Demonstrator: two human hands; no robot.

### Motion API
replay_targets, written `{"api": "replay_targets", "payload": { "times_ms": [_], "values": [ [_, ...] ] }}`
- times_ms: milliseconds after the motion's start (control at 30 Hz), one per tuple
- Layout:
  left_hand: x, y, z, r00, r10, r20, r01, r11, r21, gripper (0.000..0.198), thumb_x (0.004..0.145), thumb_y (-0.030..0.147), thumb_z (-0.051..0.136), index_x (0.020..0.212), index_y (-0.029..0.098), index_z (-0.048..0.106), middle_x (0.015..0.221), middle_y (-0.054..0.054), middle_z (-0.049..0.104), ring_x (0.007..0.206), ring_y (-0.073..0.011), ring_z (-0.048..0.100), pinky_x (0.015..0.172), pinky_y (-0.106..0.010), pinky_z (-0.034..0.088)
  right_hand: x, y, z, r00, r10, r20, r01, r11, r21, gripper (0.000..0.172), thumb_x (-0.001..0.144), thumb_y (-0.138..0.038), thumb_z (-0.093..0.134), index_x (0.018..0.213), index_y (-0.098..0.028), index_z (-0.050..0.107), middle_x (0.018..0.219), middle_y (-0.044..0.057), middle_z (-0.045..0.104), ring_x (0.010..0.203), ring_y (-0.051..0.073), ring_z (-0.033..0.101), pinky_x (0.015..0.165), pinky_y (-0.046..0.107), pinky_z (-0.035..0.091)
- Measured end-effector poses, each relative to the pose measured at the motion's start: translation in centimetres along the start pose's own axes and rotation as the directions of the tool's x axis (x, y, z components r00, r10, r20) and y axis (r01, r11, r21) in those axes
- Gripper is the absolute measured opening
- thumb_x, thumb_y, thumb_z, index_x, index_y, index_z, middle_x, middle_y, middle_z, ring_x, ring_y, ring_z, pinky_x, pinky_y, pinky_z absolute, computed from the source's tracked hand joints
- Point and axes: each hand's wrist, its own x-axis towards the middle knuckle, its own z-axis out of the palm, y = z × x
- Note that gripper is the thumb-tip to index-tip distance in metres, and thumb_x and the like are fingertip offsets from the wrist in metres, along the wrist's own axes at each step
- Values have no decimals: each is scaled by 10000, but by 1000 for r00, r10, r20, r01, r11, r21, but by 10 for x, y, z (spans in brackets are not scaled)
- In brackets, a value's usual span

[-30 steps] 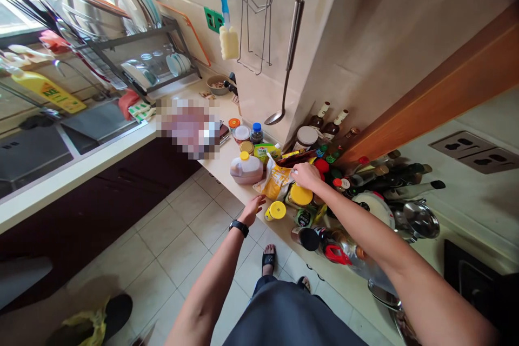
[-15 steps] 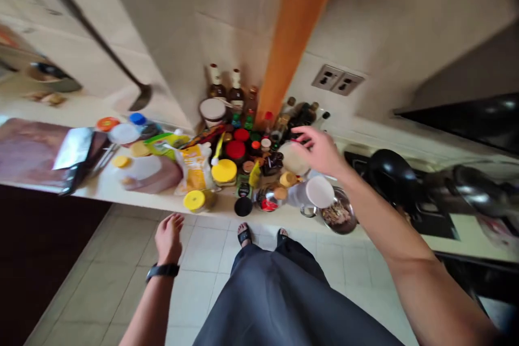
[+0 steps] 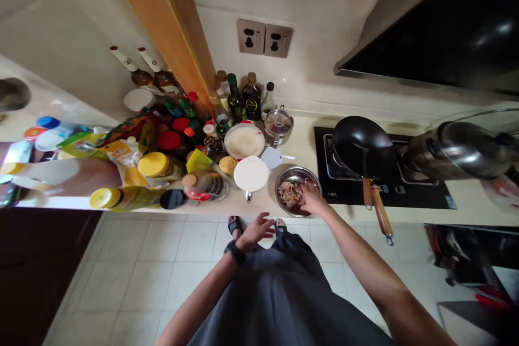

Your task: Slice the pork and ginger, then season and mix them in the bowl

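Observation:
A steel bowl (image 3: 280,203) of chopped meat mixed with darker bits (image 3: 290,193) stands near the counter's front edge. My right hand (image 3: 313,200) reaches into its right side, fingers stretched and touching the meat; the fingertips are partly hidden. In front of the counter edge, my left hand (image 3: 258,228) hangs in the air with its fingers apart and nothing in it. Left of the bowl are a white-topped container (image 3: 250,173) and a small white scoop-like tool (image 3: 272,158). Behind them sits a round tub of pale contents (image 3: 244,142).
To the right, a black wok (image 3: 359,143) and a lidded steel pot (image 3: 450,148) stand on the gas stove (image 3: 324,173). Wooden handles (image 3: 381,213) stick out past the counter edge. Many jars and bottles (image 3: 162,165) crowd the left. A range hood (image 3: 438,38) hangs above the stove.
My right hand has moved from above the round tub down into the steel bowl. My left hand has come right, closer to the bowl. The view has swung right, towards the stove.

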Motion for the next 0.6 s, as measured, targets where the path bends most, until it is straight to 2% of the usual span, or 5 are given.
{"api": "replay_targets", "payload": {
  "times_ms": [100,267,367,467,600],
  "values": [
    [53,-9,69,996,-88,5,87,964,-250,693,761,421,774,1316,165,449,1069,-160,682,782,-225,726,783,-415,577,19,12,21,1000,6,-4,-7,1000,-23,995,594,-143,841,1474,-170,377,1519,215,352,1343,381,411,1047,422,375],
    [87,-22,105,995,14,-101,-52,922,-383,390,768,175,645,1140,72,593,1015,-190,714,834,-248,730,813,-402,586,24,26,28,998,-55,-20,55,998,25,447,854,-310,647,1268,-164,560,1280,193,566,1090,292,605,878,357,457],
    [78,-19,113,990,71,-119,-113,913,-393,385,741,131,608,1119,59,623,1005,-188,730,859,-256,728,827,-410,592,14,28,20,988,-149,-46,152,986,64,355,883,-360,591,1176,-158,598,1108,136,645,977,242,638,822,308,474],
    [58,-15,123,983,135,-121,-173,900,-401,419,723,125,622,1139,73,622,1033,-179,731,882,-256,727,833,-419,595,-1,21,11,958,-272,-89,279,957,76,402,859,-298,603,1242,-181,574,1192,112,615,1062,216,609,899,283,462],
    [20,-16,133,963,205,-178,-260,880,-397,424,734,170,666,1150,105,611,1084,-165,718,898,-256,722,778,-408,609,-23,8,4,810,-583,-64,587,807,63,628,819,-189,606,1429,-195,455,1369,119,494,1216,216,525,1016,301,422]
  ]
}}
